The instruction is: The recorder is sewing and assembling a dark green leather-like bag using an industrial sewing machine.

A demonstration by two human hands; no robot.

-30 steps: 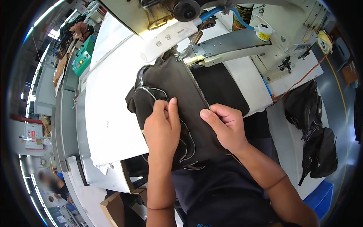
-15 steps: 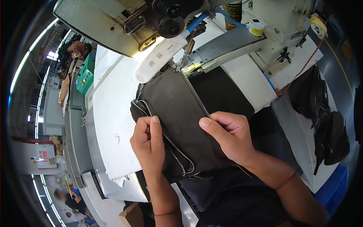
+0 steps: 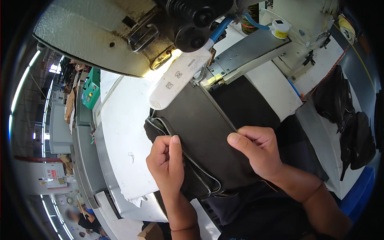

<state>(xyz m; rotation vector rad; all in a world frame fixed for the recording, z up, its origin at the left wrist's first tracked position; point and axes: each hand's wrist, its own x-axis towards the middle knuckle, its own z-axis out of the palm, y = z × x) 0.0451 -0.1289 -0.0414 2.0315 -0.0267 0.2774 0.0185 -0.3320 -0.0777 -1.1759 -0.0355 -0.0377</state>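
A dark grey-brown fabric bag piece [image 3: 204, 140] lies under the head of a sewing machine [image 3: 100, 36]. One silver-toothed zipper [image 3: 221, 108] runs from the machine's stitching area down to my right hand [image 3: 259, 151], whose thumb and fingers pinch the fabric at that zipper edge. My left hand [image 3: 167, 166] is closed on the piece's left side, thumb against the fingers, beside a second, curving zipper [image 3: 196, 163]. The white, rounded bar [image 3: 170, 88] on the machine partly covers the upper part of the piece, and the needle is hard to make out.
A white table [image 3: 124, 148] extends left of the work. Dark bags [image 3: 348, 124] lie at the right. A small white bottle [image 3: 279, 29] stands on the machine's grey arm [image 3: 252, 56]. A green box [image 3: 92, 89] sits far left. Another person [image 3: 86, 220] is at the lower left.
The whole scene has shifted down and right in the picture, and the machine head appears larger. Both hands keep the same hold, with little visible movement of the fabric under the machine.
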